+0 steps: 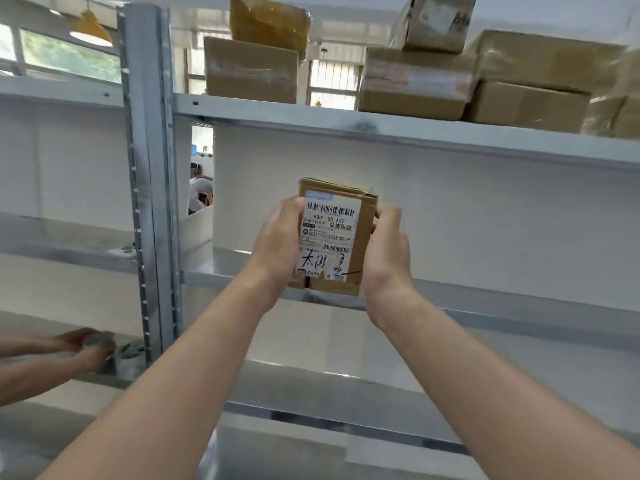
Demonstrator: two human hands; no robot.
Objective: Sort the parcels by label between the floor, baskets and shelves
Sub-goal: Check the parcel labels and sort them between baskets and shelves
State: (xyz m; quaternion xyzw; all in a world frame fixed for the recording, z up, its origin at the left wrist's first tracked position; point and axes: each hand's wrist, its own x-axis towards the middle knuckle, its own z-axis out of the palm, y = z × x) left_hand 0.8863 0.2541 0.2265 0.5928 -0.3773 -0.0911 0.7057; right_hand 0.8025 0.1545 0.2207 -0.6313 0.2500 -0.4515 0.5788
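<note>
— What's the parcel (337,237) like?

— A small brown cardboard box, upright, its top flaps taped and a bit crumpled at the right corner. A white shipping label (329,233) covers most of the face turned to the camera; its lower edge is torn.

— Where is it?

— In the air, held up in front of the middle shelf (485,299), just over that shelf's front edge. I cannot tell whether its bottom touches the shelf.

— And the hands?

— Both arms reach forward and up, bare. The left hand (280,244) clasps the box's left side, its fingers (292,207) curled round the upper left edge of the label. The right hand (386,251) presses the right side, fingers wrapped round toward the far face (so their tips are hidden). Both hold the parcel between them.

— Can you read the label?

— Partly. Barcodes at the top and lower down, then "530", "D5 A32" and the characters 弘德医院. Below that is black handwriting, too scrawled to make out. The fine print is blurred.

— Anything else around?

— The upper shelf (381,124) carries several stacked brown boxes (415,81) along its front edge. At the lower left edge, another person's hands (88,344) handle something grey on a neighbouring shelf, beyond the metal upright (149,168).
</note>
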